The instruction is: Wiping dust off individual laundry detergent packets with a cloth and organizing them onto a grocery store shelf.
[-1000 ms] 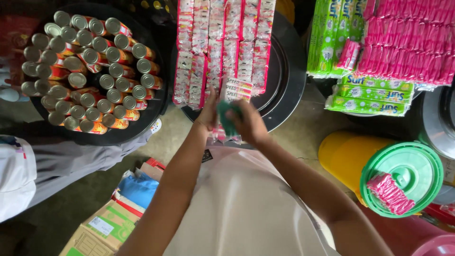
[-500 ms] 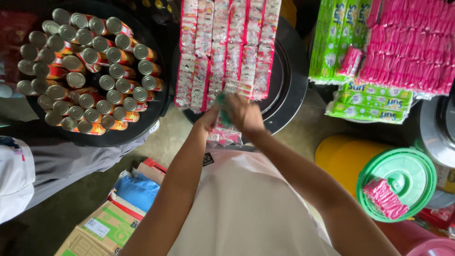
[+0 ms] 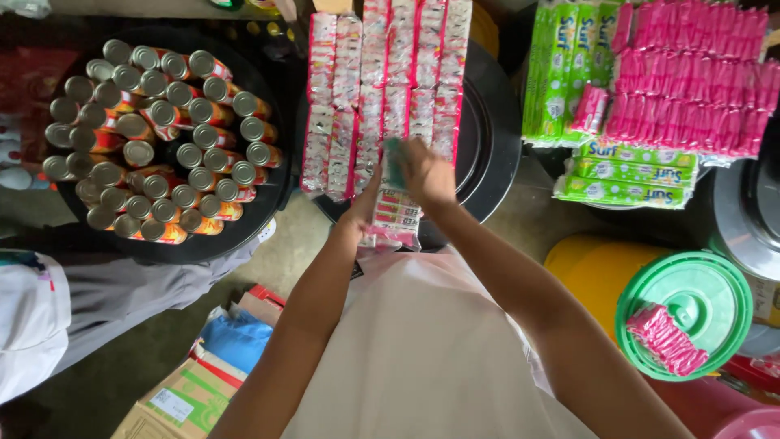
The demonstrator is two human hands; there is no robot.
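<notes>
My right hand (image 3: 424,172) is closed around a small green sachet (image 3: 395,154), held over the near end of several long red-and-white sachet strips (image 3: 382,89) laid side by side on a round black tray (image 3: 487,138). My left hand (image 3: 366,207) sits just left of and below it, touching a red-and-white sachet strip (image 3: 395,218) that hangs off the tray's near edge. Whether the left fingers grip it is hard to make out. Both forearms reach forward from my pale shirt.
A black round tray (image 3: 244,236) at left is packed with several upright tins (image 3: 154,138). Green and pink sachet bundles (image 3: 650,89) lie at right. A yellow bucket with a green lid (image 3: 686,313) carries a pink sachet bundle (image 3: 666,337). Cardboard boxes (image 3: 191,394) sit at lower left.
Both hands have moved forward and up, from just off the tray's near edge onto the ends of the sachet strips. The green sachet stays in my right hand.
</notes>
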